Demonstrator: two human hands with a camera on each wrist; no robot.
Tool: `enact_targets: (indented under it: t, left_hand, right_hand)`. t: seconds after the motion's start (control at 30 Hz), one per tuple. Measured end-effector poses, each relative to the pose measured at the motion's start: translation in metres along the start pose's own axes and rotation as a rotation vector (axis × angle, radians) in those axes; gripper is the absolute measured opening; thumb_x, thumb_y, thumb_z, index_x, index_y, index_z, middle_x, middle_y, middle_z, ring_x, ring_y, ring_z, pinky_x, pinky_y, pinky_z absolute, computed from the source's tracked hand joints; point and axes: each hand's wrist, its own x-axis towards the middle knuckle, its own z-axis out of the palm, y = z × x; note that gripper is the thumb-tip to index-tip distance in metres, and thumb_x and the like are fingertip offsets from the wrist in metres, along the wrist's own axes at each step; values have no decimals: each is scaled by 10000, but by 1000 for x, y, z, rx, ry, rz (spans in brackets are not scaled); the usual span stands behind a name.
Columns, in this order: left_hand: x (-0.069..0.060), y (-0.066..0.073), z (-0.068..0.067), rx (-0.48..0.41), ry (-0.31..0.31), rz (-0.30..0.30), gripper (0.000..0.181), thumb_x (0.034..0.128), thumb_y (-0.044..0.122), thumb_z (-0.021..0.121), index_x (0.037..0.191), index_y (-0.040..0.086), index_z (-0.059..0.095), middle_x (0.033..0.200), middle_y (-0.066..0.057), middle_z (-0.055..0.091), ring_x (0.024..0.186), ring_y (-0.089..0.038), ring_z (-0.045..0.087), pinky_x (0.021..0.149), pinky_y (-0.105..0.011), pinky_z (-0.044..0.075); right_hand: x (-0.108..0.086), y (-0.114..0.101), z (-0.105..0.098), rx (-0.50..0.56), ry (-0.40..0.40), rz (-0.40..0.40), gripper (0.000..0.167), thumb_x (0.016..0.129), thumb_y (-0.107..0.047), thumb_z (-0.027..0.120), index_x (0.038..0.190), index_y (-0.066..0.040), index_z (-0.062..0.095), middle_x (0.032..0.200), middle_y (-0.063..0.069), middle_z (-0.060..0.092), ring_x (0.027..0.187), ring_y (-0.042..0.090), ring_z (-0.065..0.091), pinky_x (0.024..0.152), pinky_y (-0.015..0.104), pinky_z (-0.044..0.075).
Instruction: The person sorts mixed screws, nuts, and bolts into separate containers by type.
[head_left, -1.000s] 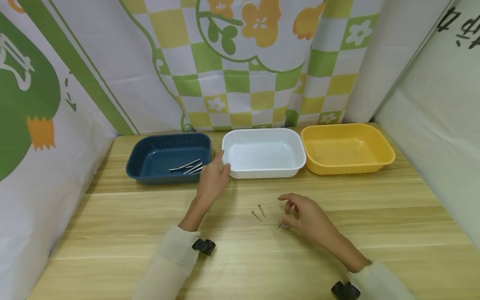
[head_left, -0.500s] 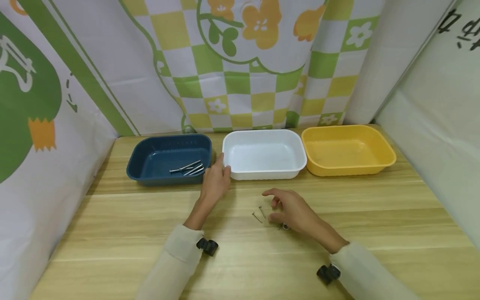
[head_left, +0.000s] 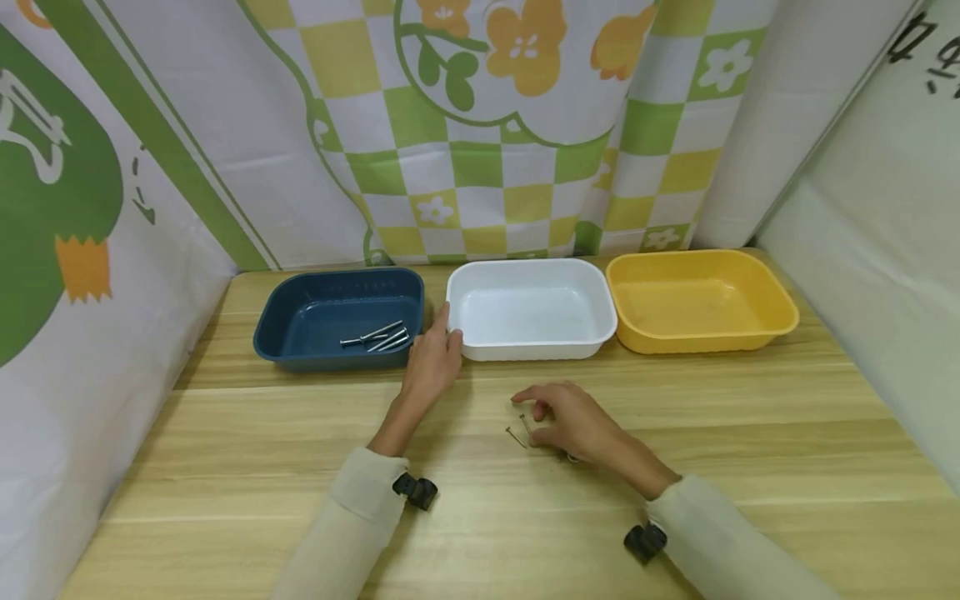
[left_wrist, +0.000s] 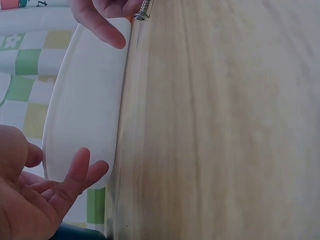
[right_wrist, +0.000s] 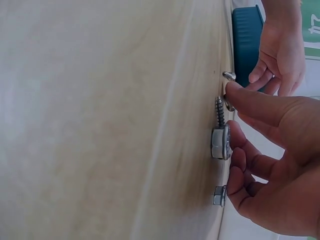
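Observation:
At the left end of the white tray (head_left: 532, 352), my left hand (head_left: 432, 364) touches the rim with loosely extended fingers. My right hand (head_left: 581, 427) hovers low over the table in front of that tray, thumb and index finger apart. Close by its thumb tip lie two thin screws, one screw (head_left: 515, 437) to the left and another screw (head_left: 526, 424) partly beside the thumb. In the right wrist view, a threaded screw (right_wrist: 220, 112), a large nut (right_wrist: 218, 144) and a smaller nut (right_wrist: 218, 195) sit next to the fingers; whether they touch is unclear.
Several long bolts or screws (head_left: 385, 336) lie in the dark blue tray (head_left: 337, 363) on the left. A yellow tray (head_left: 701, 342) stands at the right against the white one. A patterned curtain (head_left: 480, 192) hangs behind the wooden table (head_left: 480, 542).
My right hand has moved left and slightly up, from over the nut toward the two thin screws. My left hand stays at the white tray's edge.

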Motion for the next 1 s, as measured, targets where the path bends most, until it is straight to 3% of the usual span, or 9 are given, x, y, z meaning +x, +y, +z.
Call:
enact_targets:
  t: [0.07,0.17,0.23,0.47,0.57,0.67,0.7,0.9,1.0]
  left_hand:
    - [1,-1,0,22,-9,11,541,1034,172,470,1534,-7,366,1091,-216,709,1055,-431,642,964,-533,453]
    - [2,-1,0,39,-26,18,542,1043,185,460,1536,-14,355,1295,-239,617,1108,-442,617,974,-537,447]
    - [2,-2,0,48,-35,19,540,1048,189,455,1534,-22,353,1321,-243,597,1108,-436,618,967,-536,452]
    - [2,-3,-1,61,-58,6,543,1058,195,447,1537,-34,334,1246,-263,636,933,-362,655,892,-521,490]
    - [2,-3,-1,54,-80,-5,553,1065,207,435,1549,-27,306,1076,-266,678,783,-342,631,827,-499,499]
    - [3,-3,-1,51,-92,-14,556,1070,218,428,1552,-24,297,985,-246,679,732,-313,603,794,-480,495]
    - [2,-3,-1,51,-96,-18,559,1071,223,427,1555,-22,291,939,-238,671,721,-314,594,786,-476,491]
    - [2,-3,-2,79,-83,-17,556,1070,226,436,1552,-19,306,1104,-267,674,832,-322,627,833,-501,498]
    - [2,-2,-2,81,-82,-16,557,1070,230,433,1555,-13,304,1020,-252,682,798,-323,629,807,-502,501]
  right_hand:
    - [0,0,1,-9,0,3,428,762,4,838,1171,-23,714,772,-11,571,711,143,507,715,308,435]
    - [0,1,2,-28,7,5,387,765,-5,838,1138,-37,739,765,-27,573,732,146,507,741,328,429]
    - [0,0,2,-38,9,5,352,766,-9,837,1106,-49,757,758,-38,575,744,150,509,750,337,427]
    - [0,1,2,-42,11,-23,267,772,-13,827,1030,-69,782,757,-54,580,748,144,515,739,338,432]
    - [-1,1,4,-34,21,-22,256,767,-1,827,1007,-72,775,770,-49,586,766,150,523,756,350,437]
    - [-2,2,6,-18,27,-26,254,766,18,814,994,-81,765,779,-54,599,784,152,537,766,355,449]
    - [-2,2,6,-13,27,-25,255,766,25,810,992,-84,761,780,-56,603,791,154,540,771,355,449]
    - [-3,2,8,27,19,-49,260,777,65,771,996,-73,745,768,-68,620,748,108,559,721,299,471]
    - [-3,2,8,52,13,-50,261,782,88,744,996,-62,741,760,-64,626,694,70,566,650,261,490]
